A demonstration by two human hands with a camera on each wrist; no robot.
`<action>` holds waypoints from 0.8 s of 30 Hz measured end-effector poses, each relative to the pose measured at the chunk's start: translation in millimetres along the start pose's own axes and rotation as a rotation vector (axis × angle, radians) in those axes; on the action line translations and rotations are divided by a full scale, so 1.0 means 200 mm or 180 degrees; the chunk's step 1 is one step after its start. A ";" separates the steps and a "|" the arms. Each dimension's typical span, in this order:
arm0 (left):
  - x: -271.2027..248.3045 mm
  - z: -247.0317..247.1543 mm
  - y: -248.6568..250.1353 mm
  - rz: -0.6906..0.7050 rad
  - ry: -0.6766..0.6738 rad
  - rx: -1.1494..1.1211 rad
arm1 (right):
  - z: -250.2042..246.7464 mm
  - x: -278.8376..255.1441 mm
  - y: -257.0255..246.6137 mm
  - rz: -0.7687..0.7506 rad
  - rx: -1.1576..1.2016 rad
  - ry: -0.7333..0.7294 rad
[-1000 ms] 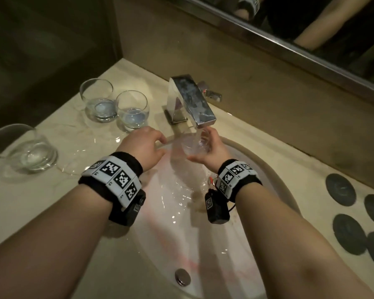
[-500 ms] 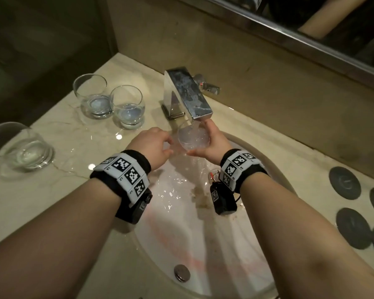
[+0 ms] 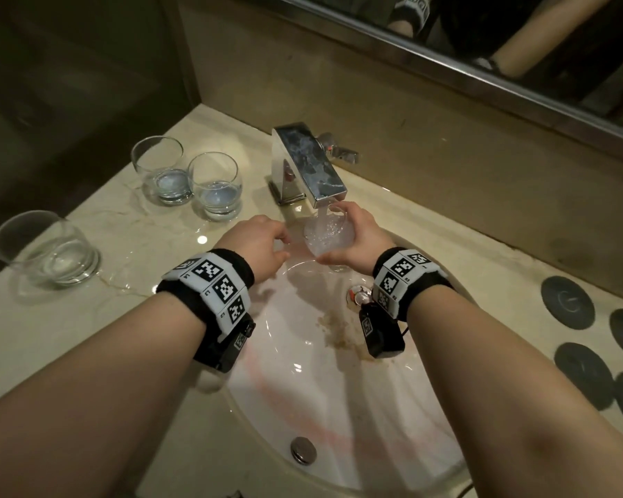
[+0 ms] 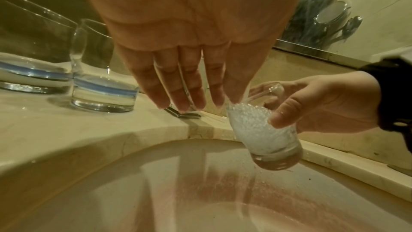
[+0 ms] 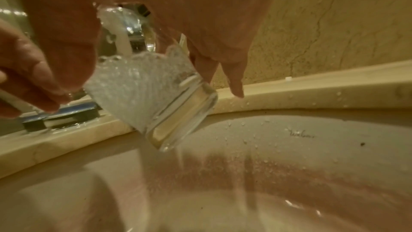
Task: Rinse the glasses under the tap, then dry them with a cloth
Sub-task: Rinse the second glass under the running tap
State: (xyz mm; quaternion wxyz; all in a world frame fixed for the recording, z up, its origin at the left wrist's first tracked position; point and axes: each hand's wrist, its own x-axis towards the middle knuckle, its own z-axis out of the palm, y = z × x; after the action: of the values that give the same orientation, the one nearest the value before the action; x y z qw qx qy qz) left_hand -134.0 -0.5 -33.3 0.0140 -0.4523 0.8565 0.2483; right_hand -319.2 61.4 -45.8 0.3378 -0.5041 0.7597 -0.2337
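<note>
My right hand (image 3: 353,242) grips a clear glass (image 3: 328,233) tilted under the chrome tap (image 3: 308,163); water pours in and froths, as the left wrist view of the glass (image 4: 260,130) and the right wrist view of it (image 5: 151,98) show. Water spills over into the white sink (image 3: 339,407). My left hand (image 3: 263,246) hangs just left of the glass with straight, relaxed fingers (image 4: 178,87) and holds nothing. Three more glasses stand on the counter: two (image 3: 159,170) (image 3: 216,188) beside the tap, one (image 3: 47,249) at the far left. No cloth is in view.
The marble counter (image 3: 130,246) is wet near the glasses. Several dark round coasters (image 3: 569,303) lie at the right. A mirror (image 3: 518,37) runs along the back wall. The sink's drain plug (image 3: 303,450) sits near the front.
The glass has filled with frothing water under the tap and now overflows. My left hand has drawn slightly away from the glass.
</note>
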 end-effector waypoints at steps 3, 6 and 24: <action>-0.01 -0.01 0.03 0.0023 0.0022 -0.0010 | -0.04 -0.06 -0.02 0.0024 -0.0347 -0.0153; -0.03 0.00 0.04 0.0022 0.0040 -0.0126 | -0.07 -0.11 -0.05 -0.0001 -0.1009 -0.0334; -0.18 0.09 0.11 0.0069 -0.0413 -0.2291 | -0.09 -0.24 -0.27 -0.0593 -0.3236 -0.0397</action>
State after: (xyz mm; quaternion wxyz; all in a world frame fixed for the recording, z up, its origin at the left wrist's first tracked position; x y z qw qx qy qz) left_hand -134.9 45.4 -31.4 -0.0945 -0.4026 0.7163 0.5621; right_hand -286.6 85.8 16.3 0.0727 -0.6829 0.7076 0.1662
